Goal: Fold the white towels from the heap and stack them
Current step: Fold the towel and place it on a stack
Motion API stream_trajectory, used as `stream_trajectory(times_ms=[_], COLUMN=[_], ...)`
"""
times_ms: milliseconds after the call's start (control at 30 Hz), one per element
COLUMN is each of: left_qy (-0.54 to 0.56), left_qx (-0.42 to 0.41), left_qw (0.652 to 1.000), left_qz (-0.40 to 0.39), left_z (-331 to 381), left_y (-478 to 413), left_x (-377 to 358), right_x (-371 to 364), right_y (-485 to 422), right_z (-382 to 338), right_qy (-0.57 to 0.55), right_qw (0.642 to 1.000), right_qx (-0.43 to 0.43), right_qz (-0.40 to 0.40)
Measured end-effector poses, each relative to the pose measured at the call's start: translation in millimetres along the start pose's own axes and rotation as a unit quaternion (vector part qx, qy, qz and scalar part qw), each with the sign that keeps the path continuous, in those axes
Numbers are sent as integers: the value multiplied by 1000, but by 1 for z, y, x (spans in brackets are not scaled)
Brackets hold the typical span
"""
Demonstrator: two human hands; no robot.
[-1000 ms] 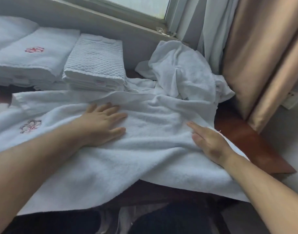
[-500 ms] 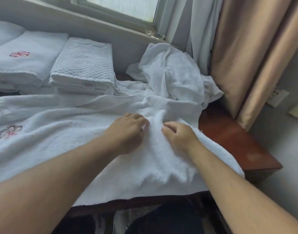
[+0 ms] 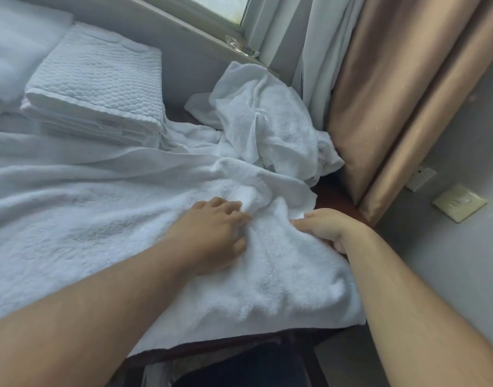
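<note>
Spreading over nearly all of the dark wooden table (image 3: 333, 195) as one large white towel (image 3: 86, 219) — smooth toward the left, bunched into a raised ridge toward the right, near edge draped over the table front. Framed at the right by a tan curtain (image 3: 393, 93), with a pale sheer curtain (image 3: 281, 37) just beside it under the window. Backed at far left by a folded stack (image 3: 100, 79) of quilted white towels, squared and level, just behind the spread towel's far edge. Flanked next by the crumpled heap (image 3: 267, 121) of white towels, piled against the wall between the stack and the tan curtain, spilling down onto the spread towel. Gripped at the ridge by the left hand (image 3: 214, 233), fingers curled into the pile and gathering cloth. Held at the right edge by the right hand (image 3: 326, 227) — fingers curled round the hem, tips partly hidden in the cloth. Set into the wall beyond the tan curtain, well apart from the towels: a small cream switch plate (image 3: 459, 202).
</note>
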State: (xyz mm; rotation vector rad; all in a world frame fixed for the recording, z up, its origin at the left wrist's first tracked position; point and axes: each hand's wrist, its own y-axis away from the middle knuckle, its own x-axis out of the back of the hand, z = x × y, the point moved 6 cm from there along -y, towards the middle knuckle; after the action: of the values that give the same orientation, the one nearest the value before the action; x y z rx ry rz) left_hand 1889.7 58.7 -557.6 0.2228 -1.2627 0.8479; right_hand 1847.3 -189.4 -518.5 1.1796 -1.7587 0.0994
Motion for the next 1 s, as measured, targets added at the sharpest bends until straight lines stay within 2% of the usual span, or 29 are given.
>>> stream_trajectory(times_ms=[100, 133, 167, 233, 300, 367, 433, 500, 600, 667, 733, 833, 900, 933, 1000], left_qy=[3, 3, 3, 2, -3, -20, -40, -45, -27, 0, 41, 117, 126, 121, 118], left_qx=[1, 0, -2, 1, 5, -2, -11, -12, 5, 25, 50, 111, 139, 149, 177], left_qw=[1000, 1000, 1000, 1000, 1000, 999, 998, 998, 998, 999, 997, 982, 975, 975, 975], left_qz=[4, 3, 1, -4, -17, -27, -38, -50, -47, -31, -43, -102, -120, -111, -64], left_z=[-3, -4, -4, -4, -4, -2, 0, 1, 0, -2, -8, -20, -25, -30, -46], left_y=[4, 5, 7, 8, 10, 12, 14, 15, 19, 20, 16, 0, -17, -25, -40], left_x=[3, 5, 6, 7, 8, 7, 7, 4, 4, 9, 15, 30, 43, 51, 66], right_x=[3, 9, 18, 40, 60, 60, 47, 25, -15, -42, -53, -49, -44, -40, -30], right_y=[-4, -5, -5, -6, -2, 6, 11, 12, 11, 9, 9, 5, 3, 4, 4], right_z=[-7, -5, -4, 2, 13, 21, 10, -13, -31, -30, -27, -27, -36, -46, -70], right_qy=[-136, -146, -114, 52, 179, 211, 244, 227, 114, 81, 96, 126, 167, 169, 100], right_qw=[990, 987, 990, 987, 949, 915, 885, 887, 930, 947, 945, 944, 935, 927, 916], right_qx=[42, 50, 60, 64, 33, 0, 23, 95, 149, 166, 183, 178, 169, 179, 218], right_qz=[21, 33, 55, 141, 257, 343, 397, 391, 315, 262, 252, 248, 263, 282, 321])
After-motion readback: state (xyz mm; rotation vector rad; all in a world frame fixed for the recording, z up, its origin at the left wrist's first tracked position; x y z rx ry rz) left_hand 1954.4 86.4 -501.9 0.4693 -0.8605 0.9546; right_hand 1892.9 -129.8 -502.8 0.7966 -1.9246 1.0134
